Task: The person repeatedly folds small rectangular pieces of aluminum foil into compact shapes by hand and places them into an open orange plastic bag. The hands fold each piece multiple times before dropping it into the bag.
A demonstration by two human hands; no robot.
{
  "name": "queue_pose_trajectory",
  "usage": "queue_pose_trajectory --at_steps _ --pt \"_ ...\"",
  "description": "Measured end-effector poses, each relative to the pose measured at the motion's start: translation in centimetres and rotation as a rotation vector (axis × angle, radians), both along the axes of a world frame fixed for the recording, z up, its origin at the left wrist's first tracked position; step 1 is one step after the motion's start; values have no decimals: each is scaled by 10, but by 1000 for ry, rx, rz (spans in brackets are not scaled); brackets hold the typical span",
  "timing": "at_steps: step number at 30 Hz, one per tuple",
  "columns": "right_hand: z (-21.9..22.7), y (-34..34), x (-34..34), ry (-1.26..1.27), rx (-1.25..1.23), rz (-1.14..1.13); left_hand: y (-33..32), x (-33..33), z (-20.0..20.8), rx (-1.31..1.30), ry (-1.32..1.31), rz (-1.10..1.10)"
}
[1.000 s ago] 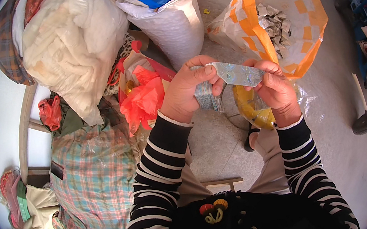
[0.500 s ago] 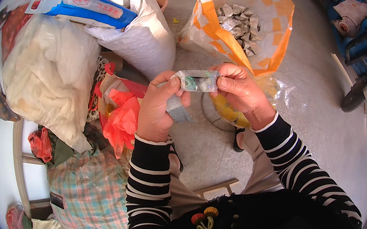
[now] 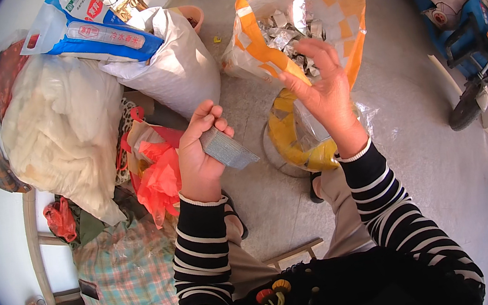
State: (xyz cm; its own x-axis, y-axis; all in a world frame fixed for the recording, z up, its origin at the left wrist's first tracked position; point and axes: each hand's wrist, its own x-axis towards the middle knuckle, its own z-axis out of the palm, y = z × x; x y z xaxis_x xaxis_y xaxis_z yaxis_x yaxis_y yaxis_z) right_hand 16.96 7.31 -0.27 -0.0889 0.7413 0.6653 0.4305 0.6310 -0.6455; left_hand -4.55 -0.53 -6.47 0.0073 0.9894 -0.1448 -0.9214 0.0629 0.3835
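Note:
My left hand (image 3: 196, 163) is closed around a small stack of flat, grey, finely patterned sheets (image 3: 229, 147), which juts out from the palm toward the middle. My right hand (image 3: 331, 97) is raised at the near rim of a big orange-and-white plastic bag (image 3: 339, 6), its fingers apart and nothing visible between them. Inside the bag lies a heap of small folded silvery packets (image 3: 283, 37), partly hidden by my right fingers. One bright silver piece (image 3: 299, 13) stands up among them. Below my right hand is a yellow-and-clear plastic bag (image 3: 283, 127).
To the left are a white sack (image 3: 179, 67) with a blue-and-white bag (image 3: 111, 39) on it, a pale cloth bundle (image 3: 60, 118), red plastic (image 3: 161, 172) and plaid fabric (image 3: 124, 261). A blue three-wheeler (image 3: 461, 35) stands at right. A wooden stool edge (image 3: 298, 252) shows between my legs.
Both hands were holding a small shiny packet between them. My right hand has let go of it and moved up to the bag; my left keeps the grey stack. The view has shifted slightly.

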Motion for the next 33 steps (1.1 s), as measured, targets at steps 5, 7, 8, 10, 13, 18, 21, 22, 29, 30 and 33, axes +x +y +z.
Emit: queue_pose_trajectory --at_steps 5,7,8,10,13,18,21,22,29,30,33 --pt "-35 -31 -15 246 -836 762 0 2 2 -35 -20 44" --pt "-37 -35 -20 296 -962 891 0 1 2 -29 -22 48" --pt "-36 -35 -22 255 -1012 867 0 1 2 -19 -22 42" --pt "-33 -35 -25 251 -1035 870 0 -1 0 -8 -24 38" --pt "-30 -33 -25 317 -1134 895 0 -2 -1 -4 -37 36" --pt "-41 -34 -25 292 -990 837 -2 -1 6 20 -19 27" --pt "-51 -35 -29 271 -735 670 -3 -1 11 -128 46 139" --pt "-53 -34 -30 263 -647 605 -2 -1 12 -201 93 179" --pt "-42 -26 -26 -120 200 219 -3 0 15 -142 373 31" --pt "-39 -29 -26 -170 279 235 -5 4 14 -132 425 -21" --pt "-33 -38 -28 -227 334 358 -3 14 15 -134 487 53"
